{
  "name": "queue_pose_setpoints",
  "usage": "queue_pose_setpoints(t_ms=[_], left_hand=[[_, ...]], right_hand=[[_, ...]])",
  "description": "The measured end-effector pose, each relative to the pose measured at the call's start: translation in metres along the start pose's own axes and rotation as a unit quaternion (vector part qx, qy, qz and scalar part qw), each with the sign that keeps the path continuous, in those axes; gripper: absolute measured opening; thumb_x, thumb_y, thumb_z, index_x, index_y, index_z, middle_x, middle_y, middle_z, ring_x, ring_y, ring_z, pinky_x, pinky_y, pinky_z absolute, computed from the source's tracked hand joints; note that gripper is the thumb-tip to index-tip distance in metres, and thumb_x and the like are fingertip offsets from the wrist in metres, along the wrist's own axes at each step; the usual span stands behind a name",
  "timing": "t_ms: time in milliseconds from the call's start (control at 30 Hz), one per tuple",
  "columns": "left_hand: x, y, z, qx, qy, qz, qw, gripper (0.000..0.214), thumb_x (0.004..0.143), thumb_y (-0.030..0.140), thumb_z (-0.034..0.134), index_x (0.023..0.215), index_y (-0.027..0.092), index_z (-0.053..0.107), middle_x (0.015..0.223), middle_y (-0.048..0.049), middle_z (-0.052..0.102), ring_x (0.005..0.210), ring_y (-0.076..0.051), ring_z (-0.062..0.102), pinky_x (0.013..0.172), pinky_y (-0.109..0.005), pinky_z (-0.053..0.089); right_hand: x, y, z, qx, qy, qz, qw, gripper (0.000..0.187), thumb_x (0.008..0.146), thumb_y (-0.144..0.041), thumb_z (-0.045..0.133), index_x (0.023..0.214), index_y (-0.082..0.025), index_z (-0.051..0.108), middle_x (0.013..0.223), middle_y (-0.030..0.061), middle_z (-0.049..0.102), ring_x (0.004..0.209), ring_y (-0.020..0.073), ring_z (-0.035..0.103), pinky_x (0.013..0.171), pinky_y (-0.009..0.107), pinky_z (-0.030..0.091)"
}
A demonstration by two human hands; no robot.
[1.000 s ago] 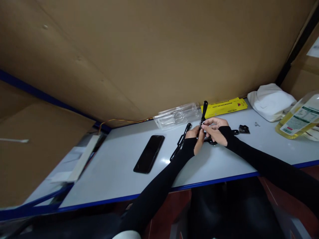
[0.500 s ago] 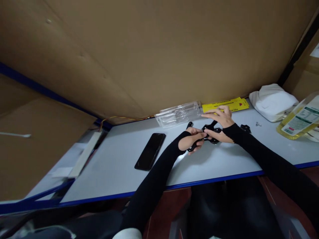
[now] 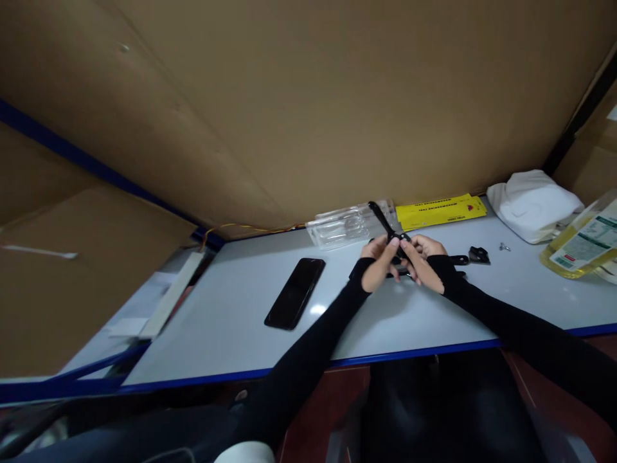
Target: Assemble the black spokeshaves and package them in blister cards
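My left hand (image 3: 379, 262) and my right hand (image 3: 424, 260) are close together over the table, both closed on one black spokeshave (image 3: 382, 218). One slim handle of it points up and away from me. The thumbs meet at its middle, and the fingers hide much of the body. Beneath and behind my hands lie more black tool parts, partly covered; a handle end (image 3: 459, 260) sticks out right of my right wrist. Farther right lie a small black metal piece (image 3: 479, 255) and a small silvery screw-like part (image 3: 504, 247).
A black phone (image 3: 295, 294) lies left of my hands on the white table (image 3: 216, 308). Behind them are clear plastic packs (image 3: 340, 226) and yellow printed cards (image 3: 441, 212). A white cloth-like bundle (image 3: 533, 204) and a bottle of yellow liquid (image 3: 581, 241) stand at right.
My right hand, which had fingers spread, has closed on the spokeshave beside my left. The tool is now turned so that a handle points up and away. The view has shifted slightly.
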State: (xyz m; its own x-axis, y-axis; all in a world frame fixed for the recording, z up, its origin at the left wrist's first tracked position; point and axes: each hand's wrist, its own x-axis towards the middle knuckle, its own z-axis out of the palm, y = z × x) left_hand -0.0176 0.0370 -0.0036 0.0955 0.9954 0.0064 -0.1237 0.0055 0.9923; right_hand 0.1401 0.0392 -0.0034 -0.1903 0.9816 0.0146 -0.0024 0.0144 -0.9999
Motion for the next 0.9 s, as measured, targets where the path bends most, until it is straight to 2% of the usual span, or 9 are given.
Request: queue_pose_setpoints(t_ms=[100, 267, 333, 400, 467, 533, 600, 733, 900], left_hand=[[-0.004, -0.016, 0.022, 0.032, 0.048, 0.008, 0.998, 0.063, 0.087, 0.077, 0.066, 0.098, 0.015, 0.066, 0.063, -0.0026, 0.063, 0.047, -0.018, 0.064, 0.035, -0.025, 0.046], [-0.005, -0.011, 0.016, 0.036, 0.079, -0.055, 0.995, 0.045, 0.094, 0.060, 0.061, 0.092, 0.014, 0.067, 0.083, -0.0104, 0.075, 0.048, -0.019, 0.066, 0.033, -0.027, 0.047], [-0.004, -0.006, 0.013, 0.004, 0.053, -0.099, 0.994, 0.043, 0.092, 0.056, 0.063, 0.093, 0.014, 0.067, 0.079, -0.0104, 0.074, 0.049, -0.021, 0.068, 0.035, -0.029, 0.049], [-0.004, -0.002, 0.013, -0.023, 0.023, -0.123, 0.992, 0.042, 0.088, 0.055, 0.066, 0.092, 0.013, 0.066, 0.071, -0.0083, 0.071, 0.047, -0.021, 0.067, 0.037, -0.029, 0.050], [-0.005, 0.002, 0.013, -0.034, 0.005, -0.124, 0.992, 0.040, 0.086, 0.055, 0.066, 0.088, 0.014, 0.064, 0.066, -0.0066, 0.068, 0.042, -0.020, 0.063, 0.036, -0.028, 0.047], [-0.007, 0.006, 0.013, -0.036, -0.013, -0.123, 0.992, 0.037, 0.086, 0.052, 0.062, 0.085, 0.015, 0.062, 0.062, -0.0060, 0.066, 0.038, -0.019, 0.059, 0.034, -0.028, 0.042], [-0.009, 0.009, 0.011, -0.041, -0.030, -0.128, 0.991, 0.036, 0.086, 0.050, 0.056, 0.082, 0.015, 0.062, 0.057, -0.0058, 0.062, 0.036, -0.018, 0.054, 0.033, -0.029, 0.038], [-0.009, 0.010, 0.007, -0.072, -0.046, -0.133, 0.987, 0.036, 0.081, 0.044, 0.052, 0.088, 0.011, 0.066, 0.055, -0.0049, 0.060, 0.039, -0.017, 0.052, 0.038, -0.029, 0.040], [-0.009, 0.004, 0.007, -0.045, -0.059, -0.134, 0.988, 0.041, 0.080, 0.046, 0.050, 0.092, 0.012, 0.068, 0.049, -0.0033, 0.055, 0.038, -0.018, 0.050, 0.038, -0.028, 0.038]], right_hand=[[0.000, 0.005, -0.004, -0.076, -0.012, -0.020, 0.997, 0.064, 0.081, -0.087, 0.067, 0.079, -0.023, 0.057, 0.060, -0.0005, 0.064, 0.039, 0.0143, 0.056, 0.033, 0.025, 0.041], [0.007, 0.005, -0.018, -0.313, 0.051, -0.134, 0.939, 0.052, 0.087, -0.070, 0.073, 0.071, -0.021, 0.064, 0.062, 0.0018, 0.064, 0.052, 0.0148, 0.058, 0.054, 0.028, 0.048], [0.008, 0.002, -0.025, -0.314, 0.061, -0.180, 0.930, 0.042, 0.083, -0.062, 0.081, 0.090, -0.021, 0.074, 0.076, 0.0029, 0.070, 0.056, 0.0139, 0.059, 0.055, 0.028, 0.047], [0.009, -0.003, -0.031, -0.281, 0.015, -0.225, 0.933, 0.036, 0.086, -0.051, 0.081, 0.109, -0.022, 0.078, 0.093, 0.0053, 0.072, 0.065, 0.0143, 0.062, 0.053, 0.026, 0.046], [0.009, -0.008, -0.036, -0.266, -0.041, -0.265, 0.926, 0.022, 0.096, -0.039, 0.070, 0.108, -0.025, 0.082, 0.101, 0.0066, 0.070, 0.078, 0.0160, 0.064, 0.057, 0.025, 0.048], [0.009, -0.011, -0.040, -0.265, -0.069, -0.294, 0.916, 0.026, 0.101, -0.029, 0.059, 0.095, -0.024, 0.084, 0.101, 0.0077, 0.068, 0.087, 0.0175, 0.064, 0.064, 0.026, 0.050], [0.009, -0.011, -0.041, -0.247, -0.076, -0.296, 0.920, 0.027, 0.100, -0.025, 0.056, 0.095, -0.023, 0.083, 0.102, 0.0084, 0.065, 0.089, 0.0179, 0.063, 0.064, 0.026, 0.051], [0.005, -0.010, -0.036, -0.199, -0.069, -0.245, 0.946, 0.027, 0.092, -0.030, 0.069, 0.116, -0.022, 0.078, 0.104, 0.0075, 0.062, 0.076, 0.0147, 0.059, 0.052, 0.024, 0.047], [-0.001, -0.014, -0.031, -0.209, -0.094, -0.215, 0.949, 0.017, 0.089, -0.032, 0.073, 0.097, -0.021, 0.081, 0.102, 0.0047, 0.062, 0.054, 0.0049, 0.043, 0.047, 0.023, 0.040]])
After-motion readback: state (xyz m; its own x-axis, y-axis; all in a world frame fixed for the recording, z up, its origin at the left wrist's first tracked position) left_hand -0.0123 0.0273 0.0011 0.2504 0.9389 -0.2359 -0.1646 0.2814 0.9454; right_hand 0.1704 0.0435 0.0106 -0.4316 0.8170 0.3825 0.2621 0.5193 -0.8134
